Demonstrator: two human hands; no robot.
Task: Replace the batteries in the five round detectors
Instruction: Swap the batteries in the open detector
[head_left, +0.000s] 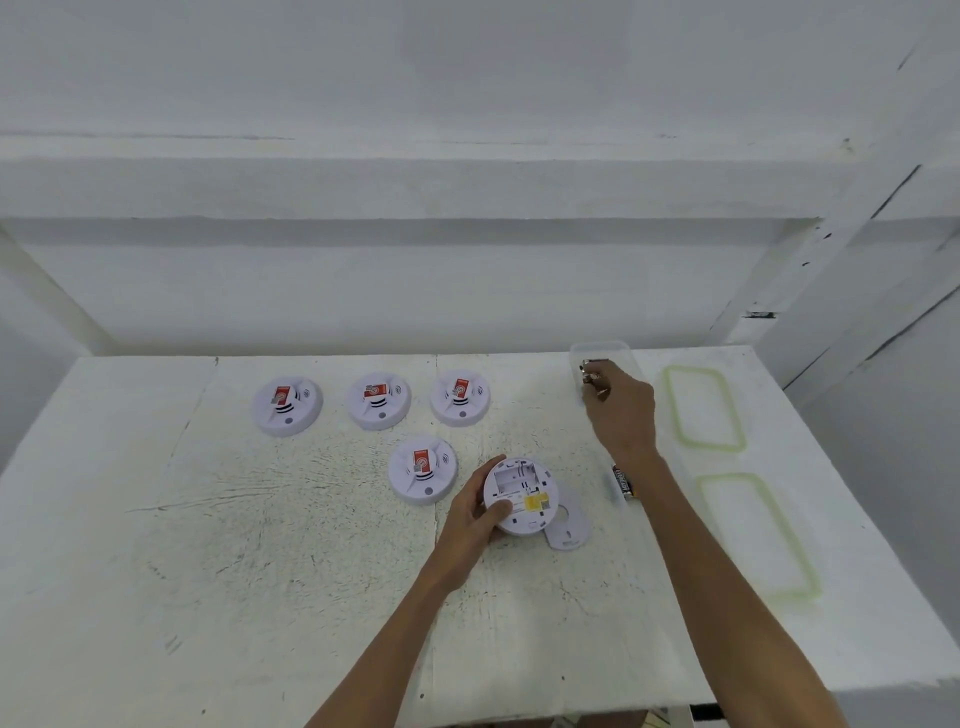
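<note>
Left hand (475, 512) grips the upturned detector (519, 493) by its rim, near the tabletop (208, 545) centre; the battery bay is exposed. The back plate (569, 527) lies just beside it. Right hand (621, 410) reaches into the clear container (605, 351), fingers curled at the batteries (591, 370); grip not discernible. Four other detectors (287, 405) sit face-up to the left.

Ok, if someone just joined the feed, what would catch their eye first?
Probably the left hand gripping an upturned detector at centre, its battery bay empty. Next, the right hand reaching into a clear box at the far right, then four red-stickered detectors lying face-up to the left.
</note>
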